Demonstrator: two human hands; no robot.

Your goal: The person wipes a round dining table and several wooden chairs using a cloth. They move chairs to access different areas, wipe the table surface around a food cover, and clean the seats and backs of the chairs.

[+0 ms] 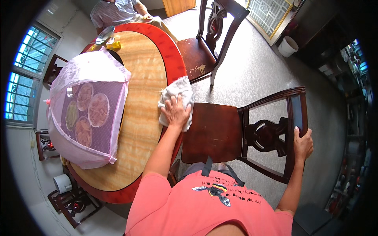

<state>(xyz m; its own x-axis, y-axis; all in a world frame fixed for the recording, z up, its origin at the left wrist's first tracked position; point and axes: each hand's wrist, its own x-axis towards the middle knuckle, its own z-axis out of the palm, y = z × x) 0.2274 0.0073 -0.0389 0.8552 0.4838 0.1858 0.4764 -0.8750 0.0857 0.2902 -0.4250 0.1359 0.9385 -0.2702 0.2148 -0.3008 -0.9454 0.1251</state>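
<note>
My left hand (176, 111) lies with spread fingers on a white cloth (182, 87), pressing it against the red rim of the round table (157, 157). Part of the cloth hangs toward the chair seat beside it. My right hand (303, 144) is wrapped round the top rail of a dark wooden chair (212, 131), whose seat faces the table just under the cloth. To the left of my left hand, a pink mesh food cover (90, 70) stands on the table over several plates of food (98, 110).
A second dark chair (197, 59) stands at the table's far right. Across the table sits a person in a striped shirt (114, 15). More chairs (75, 204) line the left side, near a white bucket (62, 183). Another white bucket (288, 46) stands by the far wall.
</note>
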